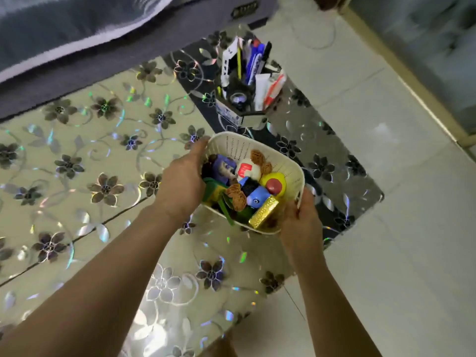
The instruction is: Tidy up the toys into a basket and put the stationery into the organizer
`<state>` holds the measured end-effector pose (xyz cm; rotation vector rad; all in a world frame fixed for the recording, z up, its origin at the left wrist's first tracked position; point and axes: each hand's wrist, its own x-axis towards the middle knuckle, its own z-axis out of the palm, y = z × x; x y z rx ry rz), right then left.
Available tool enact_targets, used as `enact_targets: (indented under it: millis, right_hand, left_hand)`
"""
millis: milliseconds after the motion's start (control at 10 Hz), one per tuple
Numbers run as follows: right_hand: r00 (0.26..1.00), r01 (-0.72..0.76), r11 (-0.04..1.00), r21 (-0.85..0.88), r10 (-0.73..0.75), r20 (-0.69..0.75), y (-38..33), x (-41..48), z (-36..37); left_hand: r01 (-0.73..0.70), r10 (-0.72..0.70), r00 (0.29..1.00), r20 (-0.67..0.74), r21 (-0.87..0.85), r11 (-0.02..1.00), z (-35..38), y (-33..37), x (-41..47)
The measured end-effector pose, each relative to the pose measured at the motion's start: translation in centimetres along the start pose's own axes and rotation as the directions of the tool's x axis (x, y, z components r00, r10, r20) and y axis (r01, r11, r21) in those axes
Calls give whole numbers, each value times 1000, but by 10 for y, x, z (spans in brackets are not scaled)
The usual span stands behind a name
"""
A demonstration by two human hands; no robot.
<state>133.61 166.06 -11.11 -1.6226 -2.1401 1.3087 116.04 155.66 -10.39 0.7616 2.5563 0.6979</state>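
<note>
Head view: we see the basket (288,163), white with small holes in its wall, in the middle of the frame, held between both hands over the table (85,150) with the flower cover. We cannot tell if it rests on the cover or is lifted. The left hand (183,179) grips the left side of the basket; its thumb lies at the upper rim and the other fingers curl around the edge, their tips hidden. The right hand (301,215) grips the lower right corner, the thumb pressed on the rim and the other fingers under the basket, out of sight. The basket is full of toys: a yellow ball (279,177) with a red spot at the right wall, a gold block (264,211) at the lower edge, a blue toy (257,199) just beside it and a white ball (247,170) with a red mark in the middle. The organizer (247,117) stands above the basket in the frame, near it but apart, on the dark part of the cover. Pens (255,60) stand upright in it, and a white tube (261,86) leans at its right side. At the right is the pale floor (386,150), and in the upper left a grey blanket (64,24).
</note>
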Motion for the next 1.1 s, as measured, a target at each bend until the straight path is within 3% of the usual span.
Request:
enact_targets:
  millis: [200,500,700,1000,1100]
  right_hand:
    - [993,-73,993,96,82,-85,29,47,-39]
    - [971,-106,987,117,128,-201,44,91,-41]
    - [977,-142,985,103,155,-143,48,89,-35]
    - [996,14,985,-174,-30,-88,-24,36,-78]
    - [971,182,958,-223,-211,-113,-60,-13,-90]
  left_hand:
    - [-138,128,985,116,81,987,47,63,53]
    - [-209,183,970,162,162,964,91,90,107]
    - [-269,248,953,171,115,956,97,82,105]
    - [-375,373,927,46,70,924,26,59,40]
    - [-457,463,886,-24,121,881,-20,65,-4]
